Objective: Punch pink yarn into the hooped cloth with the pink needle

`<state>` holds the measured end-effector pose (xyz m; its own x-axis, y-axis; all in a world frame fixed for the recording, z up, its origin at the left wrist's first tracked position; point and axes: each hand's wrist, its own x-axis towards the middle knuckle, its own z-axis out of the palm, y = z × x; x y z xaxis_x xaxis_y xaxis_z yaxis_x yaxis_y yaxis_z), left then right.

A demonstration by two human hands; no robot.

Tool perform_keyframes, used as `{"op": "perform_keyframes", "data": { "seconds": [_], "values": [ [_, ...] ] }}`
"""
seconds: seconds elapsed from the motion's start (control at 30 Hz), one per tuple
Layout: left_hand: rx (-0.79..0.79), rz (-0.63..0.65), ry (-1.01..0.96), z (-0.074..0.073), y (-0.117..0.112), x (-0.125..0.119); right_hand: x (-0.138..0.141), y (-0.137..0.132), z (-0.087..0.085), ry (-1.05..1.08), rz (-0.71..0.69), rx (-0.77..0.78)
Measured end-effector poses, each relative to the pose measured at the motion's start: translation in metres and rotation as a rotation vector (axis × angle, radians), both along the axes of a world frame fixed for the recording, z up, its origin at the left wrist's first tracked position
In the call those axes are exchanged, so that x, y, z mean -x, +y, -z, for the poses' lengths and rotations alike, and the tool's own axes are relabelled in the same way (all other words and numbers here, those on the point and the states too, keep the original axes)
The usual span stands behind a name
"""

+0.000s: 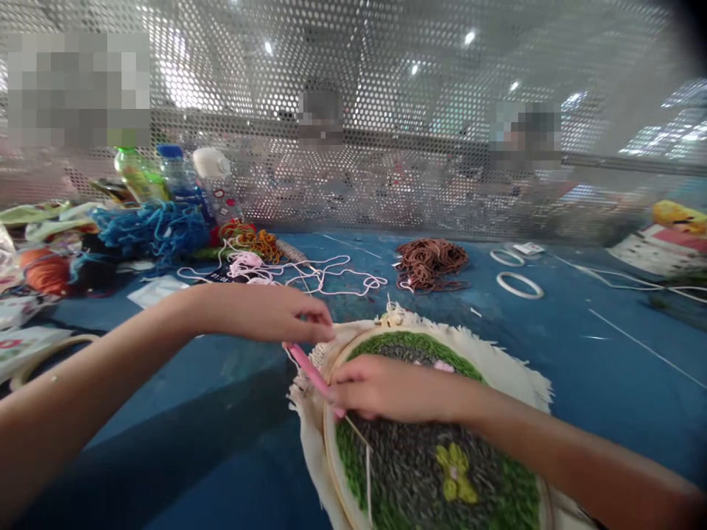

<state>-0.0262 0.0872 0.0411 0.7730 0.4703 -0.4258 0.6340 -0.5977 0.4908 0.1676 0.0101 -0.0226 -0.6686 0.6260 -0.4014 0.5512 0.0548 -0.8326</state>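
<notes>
My right hand [381, 386] is closed around a pink-handled punch needle [309, 368], which tilts over the hooped embroidery. Its thin metal shaft [358, 430] points down toward the stitches, and a pale strand [368, 478] hangs from the tip. Just above the handle's far end, my left hand [281, 313] has its fingers bent together in a pinch; what they hold, if anything, is hidden. The round embroidery [414, 456] has a green border, a dark grey middle and a yellow flower [456, 472]. Frayed cream cloth [519, 364] spreads around the wooden hoop [331, 449].
Pale pink yarn [353, 278] trails across the blue table [221, 442]. Beyond the hoop lie brown yarn [431, 261] and white rings [519, 285]. Blue yarn [157, 232], orange yarn [44, 269] and bottles [174, 173] crowd the left. A perforated metal screen [375, 147] stands behind.
</notes>
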Motion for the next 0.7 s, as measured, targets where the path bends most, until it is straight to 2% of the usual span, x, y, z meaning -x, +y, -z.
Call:
{"op": "perform_keyframes", "data": {
  "seconds": [0.1,0.17,0.23,0.4,0.57,0.7],
  "values": [
    [0.252,0.038,0.123,0.003,-0.006,0.002,-0.013,0.000,0.005,0.231,0.083,0.307],
    [0.292,0.042,0.133,0.001,-0.006,0.005,-0.018,-0.004,0.008,0.315,0.104,0.431],
    [0.253,0.037,0.091,-0.003,-0.005,0.009,-0.020,-0.010,0.008,0.364,0.115,0.491],
    [0.202,0.010,-0.012,-0.014,-0.003,0.014,-0.012,-0.014,0.012,0.462,0.074,0.517],
    [0.080,-0.041,-0.132,-0.019,0.000,0.021,-0.007,-0.019,0.016,0.414,-0.005,0.543],
    [0.069,-0.057,-0.063,-0.023,0.001,0.022,-0.008,-0.027,0.013,0.323,-0.022,0.448]
  ]
}}
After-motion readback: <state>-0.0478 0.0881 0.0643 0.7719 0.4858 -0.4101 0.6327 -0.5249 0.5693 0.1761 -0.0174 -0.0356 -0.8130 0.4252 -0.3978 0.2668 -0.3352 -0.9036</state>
